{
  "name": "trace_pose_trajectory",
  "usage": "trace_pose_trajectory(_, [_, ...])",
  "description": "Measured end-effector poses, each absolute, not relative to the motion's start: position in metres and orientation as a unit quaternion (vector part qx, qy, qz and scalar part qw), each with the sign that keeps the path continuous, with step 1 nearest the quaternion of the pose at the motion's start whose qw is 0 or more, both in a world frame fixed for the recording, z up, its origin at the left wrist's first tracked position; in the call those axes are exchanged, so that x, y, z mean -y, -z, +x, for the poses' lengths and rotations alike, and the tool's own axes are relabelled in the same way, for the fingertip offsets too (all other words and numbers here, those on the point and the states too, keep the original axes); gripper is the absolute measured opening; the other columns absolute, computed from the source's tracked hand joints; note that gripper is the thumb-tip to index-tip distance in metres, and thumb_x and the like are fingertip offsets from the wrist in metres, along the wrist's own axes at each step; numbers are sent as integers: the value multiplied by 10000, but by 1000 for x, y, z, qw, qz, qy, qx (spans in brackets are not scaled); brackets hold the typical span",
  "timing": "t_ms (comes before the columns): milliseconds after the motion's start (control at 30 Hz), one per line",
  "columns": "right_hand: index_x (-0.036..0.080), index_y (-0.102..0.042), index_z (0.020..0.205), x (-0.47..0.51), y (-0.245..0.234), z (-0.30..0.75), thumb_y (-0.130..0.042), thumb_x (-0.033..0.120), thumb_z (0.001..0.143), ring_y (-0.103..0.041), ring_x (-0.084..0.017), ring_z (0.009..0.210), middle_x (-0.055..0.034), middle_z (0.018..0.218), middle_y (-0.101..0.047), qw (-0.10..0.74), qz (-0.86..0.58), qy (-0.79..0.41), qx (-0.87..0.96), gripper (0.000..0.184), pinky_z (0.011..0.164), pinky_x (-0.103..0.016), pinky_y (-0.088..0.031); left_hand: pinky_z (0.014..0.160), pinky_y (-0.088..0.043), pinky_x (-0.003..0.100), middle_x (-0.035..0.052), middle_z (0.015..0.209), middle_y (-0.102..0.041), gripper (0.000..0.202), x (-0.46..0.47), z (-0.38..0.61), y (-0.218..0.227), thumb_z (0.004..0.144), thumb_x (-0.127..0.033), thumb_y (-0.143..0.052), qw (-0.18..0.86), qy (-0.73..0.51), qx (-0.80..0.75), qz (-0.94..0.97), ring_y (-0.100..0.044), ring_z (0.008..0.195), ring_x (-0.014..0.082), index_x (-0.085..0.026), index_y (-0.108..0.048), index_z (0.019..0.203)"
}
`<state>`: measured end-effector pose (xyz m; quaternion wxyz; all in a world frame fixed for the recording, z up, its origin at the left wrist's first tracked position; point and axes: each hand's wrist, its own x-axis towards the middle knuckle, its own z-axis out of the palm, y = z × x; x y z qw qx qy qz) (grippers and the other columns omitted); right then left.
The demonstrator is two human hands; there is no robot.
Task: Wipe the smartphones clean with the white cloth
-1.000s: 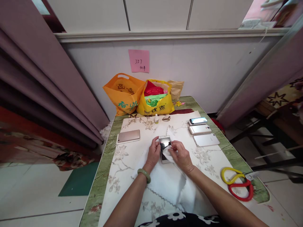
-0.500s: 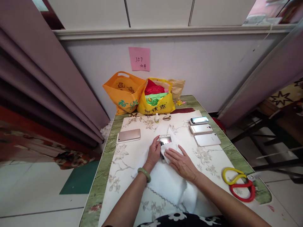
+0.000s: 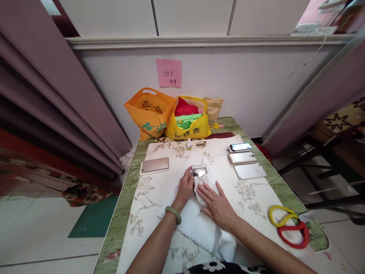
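A white smartphone (image 3: pixel 199 171) lies screen up on a spread white cloth (image 3: pixel 196 224) in the middle of the table. Gripping its left edge is my left hand (image 3: pixel 186 185), with a green bangle on that wrist. My right hand (image 3: pixel 216 203) presses a bunched part of the white cloth onto the lower screen, its fingers fairly straight and the thumb tucked below. That wad hides the phone's lower half. Left of my hands lies a gold smartphone (image 3: pixel 155 164) on top of a white one. Three more phones, including a silver one (image 3: pixel 251 171), lie at the right.
Scissors (image 3: pixel 289 224) with yellow and red handles lie at the right table edge. A small bottle (image 3: pixel 189 144) and a coiled brown item (image 3: pixel 201 144) stand farther back. An orange bag (image 3: pixel 149 110) and a stuffed yellow bag (image 3: pixel 188 127) line the wall side.
My right hand has slid slightly toward me along the phone with the cloth, baring more of the screen. My left hand keeps its grip. The view has tilted slightly.
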<state>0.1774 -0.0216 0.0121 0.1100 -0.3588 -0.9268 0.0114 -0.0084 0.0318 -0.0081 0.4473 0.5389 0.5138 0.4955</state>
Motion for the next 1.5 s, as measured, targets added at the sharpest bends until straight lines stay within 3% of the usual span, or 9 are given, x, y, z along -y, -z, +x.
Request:
trace_pose_trajectory(167, [225,-195,1543,36,-14,190,-451,426,993,-270,-221,1449,-42,1542,-365,103,-321,-27,941,639,1190,-533,116,649,-433,254,-20,761,-563,475,-32,-9,8,937,-370,-448,454,-488,-517,537,-495,654,120,-177,-452,1372])
trace_pose_trajectory(433, [239,-255,1531,-33,-27,156,-364,460,1009,-283,-244,1443,-57,1554,-340,133,-418,-13,899,577,1190,-564,-23,857,-489,330,49,969,-672,452,-34,-10,14,917,-305,-449,421,-491,-538,540,-602,864,166,-172,-490,1347])
trace_pose_trajectory(533, [206,-190,1548,-46,-27,149,-361,466,1004,-274,-267,1446,-86,1576,-281,136,-468,-3,873,627,1178,-585,-59,804,-495,312,25,913,-666,455,-34,-10,15,886,-236,-449,427,-482,-526,555,-590,774,143,-185,-479,1338])
trace_pose_trajectory(767, [200,-145,1555,-8,-14,159,-423,431,989,-173,-259,1478,-58,1602,-190,115,-426,3,897,672,1179,-575,28,852,-475,307,33,984,-676,390,-32,-8,6,876,-208,-449,453,-506,-505,532,-609,873,152,-205,-499,1262])
trace_pose_trajectory(967, [205,-249,1532,45,-13,188,-417,394,1001,-280,-242,1443,-61,1555,-336,116,-410,-6,905,587,1177,-537,118,707,-464,263,3,863,-665,372,-32,-7,3,919,-276,-436,481,-492,-495,530,-576,721,134,-214,-473,1284])
trace_pose_trajectory(1100, [205,-326,1501,50,-19,196,-419,376,1004,-345,-233,1414,-70,1510,-423,119,-401,-16,908,533,1182,-539,101,713,-470,273,18,896,-675,400,-33,-7,3,921,-274,-426,490,-483,-491,534,-592,745,144,-207,-449,1314])
trace_pose_trajectory(1300, [190,-321,1502,9,-27,179,-432,427,988,-317,-264,1426,-111,1574,-288,129,-433,-5,892,577,1181,-571,-21,810,-488,297,24,971,-683,542,-32,-7,2,861,-161,-438,491,-467,-481,556,-611,824,147,-211,-382,1398])
trace_pose_trajectory(1433, [203,-291,1518,-20,-27,165,-417,471,984,-266,-272,1447,-98,1582,-267,120,-453,-9,884,610,1174,-588,-38,732,-496,280,16,908,-672,509,-31,-7,6,869,-162,-429,457,-464,-515,557,-595,733,130,-193,-409,1377])
trace_pose_trajectory(1500, [206,-236,1537,-24,-22,163,-413,477,984,-220,-267,1464,-89,1590,-245,114,-453,-12,884,641,1173,-589,-41,781,-508,290,39,991,-676,457,-33,-7,8,887,-175,-420,443,-470,-513,565,-618,821,136,-193,-446,1342])
